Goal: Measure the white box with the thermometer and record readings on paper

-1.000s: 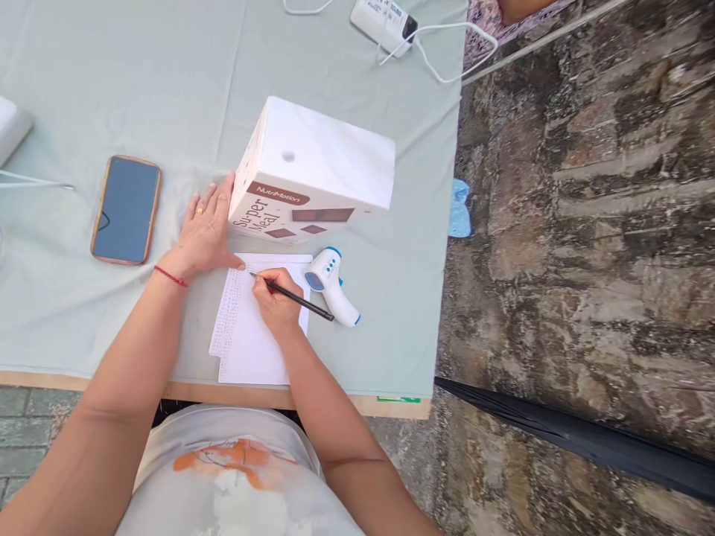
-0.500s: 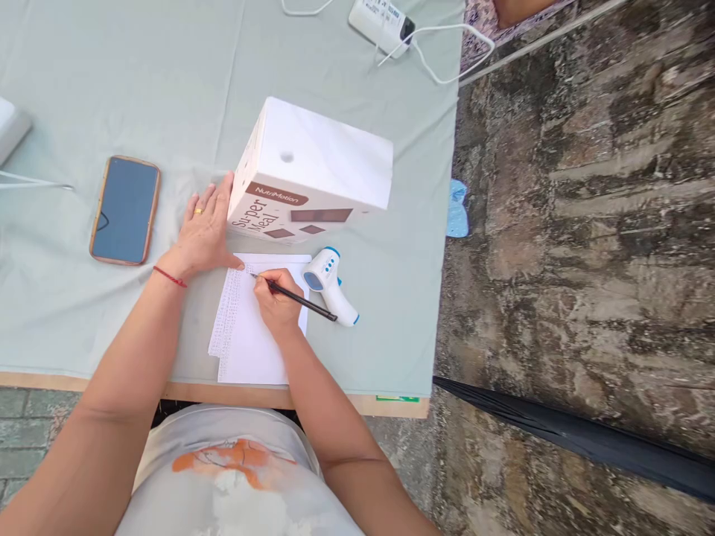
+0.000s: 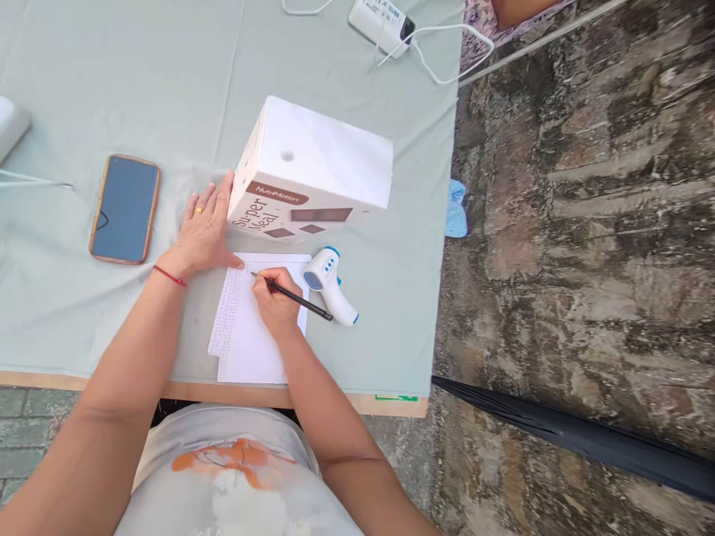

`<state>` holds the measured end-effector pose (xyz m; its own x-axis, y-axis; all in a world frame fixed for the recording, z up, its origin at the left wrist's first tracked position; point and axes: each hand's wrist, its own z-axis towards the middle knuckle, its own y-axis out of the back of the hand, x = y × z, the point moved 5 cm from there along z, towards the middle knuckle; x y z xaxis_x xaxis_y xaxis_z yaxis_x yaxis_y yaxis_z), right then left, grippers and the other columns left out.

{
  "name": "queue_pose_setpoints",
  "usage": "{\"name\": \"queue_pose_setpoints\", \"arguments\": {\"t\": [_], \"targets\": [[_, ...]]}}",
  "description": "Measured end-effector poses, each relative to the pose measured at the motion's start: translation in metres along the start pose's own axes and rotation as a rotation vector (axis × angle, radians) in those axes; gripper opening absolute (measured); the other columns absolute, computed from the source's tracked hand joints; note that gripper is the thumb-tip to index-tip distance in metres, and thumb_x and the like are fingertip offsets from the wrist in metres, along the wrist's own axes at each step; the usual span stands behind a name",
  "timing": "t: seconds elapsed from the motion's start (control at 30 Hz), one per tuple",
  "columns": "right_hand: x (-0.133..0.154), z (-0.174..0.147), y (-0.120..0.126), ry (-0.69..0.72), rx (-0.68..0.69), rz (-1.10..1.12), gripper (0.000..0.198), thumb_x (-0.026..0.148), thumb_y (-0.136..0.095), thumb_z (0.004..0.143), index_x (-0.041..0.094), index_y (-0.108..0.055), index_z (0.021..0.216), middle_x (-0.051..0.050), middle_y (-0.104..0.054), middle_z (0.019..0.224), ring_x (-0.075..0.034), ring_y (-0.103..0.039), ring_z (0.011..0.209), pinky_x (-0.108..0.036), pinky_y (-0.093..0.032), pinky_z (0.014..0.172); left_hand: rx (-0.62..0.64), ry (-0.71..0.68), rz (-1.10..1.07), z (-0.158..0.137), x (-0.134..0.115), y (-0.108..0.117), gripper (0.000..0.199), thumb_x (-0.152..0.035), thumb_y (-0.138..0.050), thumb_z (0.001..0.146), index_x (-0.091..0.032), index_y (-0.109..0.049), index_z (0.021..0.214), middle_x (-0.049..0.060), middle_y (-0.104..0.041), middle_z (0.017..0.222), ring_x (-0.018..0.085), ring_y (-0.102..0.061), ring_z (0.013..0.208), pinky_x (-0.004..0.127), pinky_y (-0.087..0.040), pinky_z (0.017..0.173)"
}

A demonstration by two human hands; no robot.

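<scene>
My right hand (image 3: pixel 275 299) grips a black pen (image 3: pixel 302 300), its tip on the upper part of a white sheet of paper (image 3: pixel 257 350). Rows of small handwriting run down the paper's left side, and another sheet shows beneath it. My left hand (image 3: pixel 206 227) lies flat with fingers spread, its thumb on the paper's top left corner and its fingertips against a white NutriMotion box (image 3: pixel 327 152). Just right of my right hand, a white and blue infrared thermometer (image 3: pixel 329 283) rests on the table, close to the pen's back end.
Left of my left hand lies a phone (image 3: pixel 124 210) in a brown-edged case. A white device (image 3: pixel 381 26) with a cable is at the back of the cloth-covered table (image 3: pixel 139 74). Another white object (image 3: pixel 11 126) sits at the far left. Stone ground (image 3: pixel 586 223) borders the table's right edge.
The pen and my right hand have shifted very slightly to the left on the paper. My left hand, the box and the thermometer stay in place.
</scene>
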<state>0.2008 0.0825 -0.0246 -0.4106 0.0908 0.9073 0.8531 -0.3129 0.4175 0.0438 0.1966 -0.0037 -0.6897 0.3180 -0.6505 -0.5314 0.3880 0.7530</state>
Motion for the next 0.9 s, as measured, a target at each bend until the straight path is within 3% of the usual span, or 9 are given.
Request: {"name": "queue_pose_setpoints", "arguments": {"t": [0.9], "targets": [[-0.0031, -0.0017, -0.0007, 0.003, -0.025, -0.017, 0.011, 0.033, -0.055, 0.078, 0.025, -0.055, 0.069, 0.006, -0.058, 0.06, -0.013, -0.05, 0.058, -0.027, -0.046, 0.058, -0.011, 0.006, -0.046, -0.0003, 0.0004, 0.0012, 0.15, -0.047, -0.101, 0.046, -0.019, -0.018, 0.167, 0.022, -0.02, 0.174, 0.049, -0.009, 0.161, 0.063, -0.001, 0.131]]}}
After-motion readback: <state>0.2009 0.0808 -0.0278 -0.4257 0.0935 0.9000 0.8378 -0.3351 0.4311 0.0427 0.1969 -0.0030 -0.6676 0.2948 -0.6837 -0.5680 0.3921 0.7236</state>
